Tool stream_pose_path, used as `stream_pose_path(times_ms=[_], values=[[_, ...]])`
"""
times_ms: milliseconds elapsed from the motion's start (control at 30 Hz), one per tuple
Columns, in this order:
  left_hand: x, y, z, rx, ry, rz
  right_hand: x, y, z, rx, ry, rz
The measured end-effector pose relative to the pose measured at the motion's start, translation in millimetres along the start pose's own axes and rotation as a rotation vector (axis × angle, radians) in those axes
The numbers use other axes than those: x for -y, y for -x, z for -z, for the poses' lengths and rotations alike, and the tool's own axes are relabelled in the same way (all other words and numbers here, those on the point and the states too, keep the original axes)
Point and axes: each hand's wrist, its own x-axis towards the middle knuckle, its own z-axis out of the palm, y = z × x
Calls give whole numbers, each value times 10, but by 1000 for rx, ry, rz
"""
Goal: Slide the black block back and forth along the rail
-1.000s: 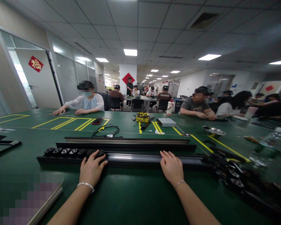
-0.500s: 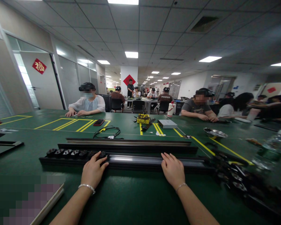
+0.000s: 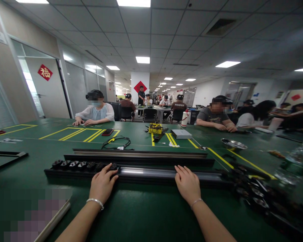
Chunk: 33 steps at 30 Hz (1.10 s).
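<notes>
A long dark channel-shaped rail (image 3: pixel 146 172) lies crosswise in front of me. Several small black modules (image 3: pixel 74 164) with shiny metal parts sit in a row in its left section. My left hand (image 3: pixel 102 184) is at the right end of that row, thumb and fingers around the last black module (image 3: pixel 114 167), which they partly hide. On the right section of the rail rests my right hand (image 3: pixel 188 183), its fingers stretched out and slightly apart, holding nothing. Between the hands, the rail's inside shows a smooth, shiny surface.
Two more dark rails (image 3: pixel 141 155) lie behind. A heap of black modules (image 3: pixel 257 193) is at right, near a metal bowl (image 3: pixel 233 144) and clear bottle (image 3: pixel 296 159). A cable (image 3: pixel 116 143), phone (image 3: pixel 107 132) and grey box (image 3: pixel 181 134) lie farther back. Co-workers sit across the table.
The view has shifted slightly, so everything appears a little farther right. Both hands keep nearly the same places on the rail; the modules show no clear movement.
</notes>
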Motion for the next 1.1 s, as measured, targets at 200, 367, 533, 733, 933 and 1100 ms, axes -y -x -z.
stream_pose_path(times_ms=[200,367,533,733,933,1100], values=[[-17,7,-5,-22,5,-55,-4,-5,2,10,11,-2],[-36,7,-20,-26,14,-94,-9,-3,12,18,8,-1],[-18,3,-30,-30,44,-107,-14,-3,4,4,19,2],[-22,4,-47,-74,113,-42,-16,-4,6,18,24,6],[-72,40,-113,-110,62,-36,-6,-1,27,19,20,0],[-65,21,-107,-96,21,-35,-7,0,16,9,8,9]])
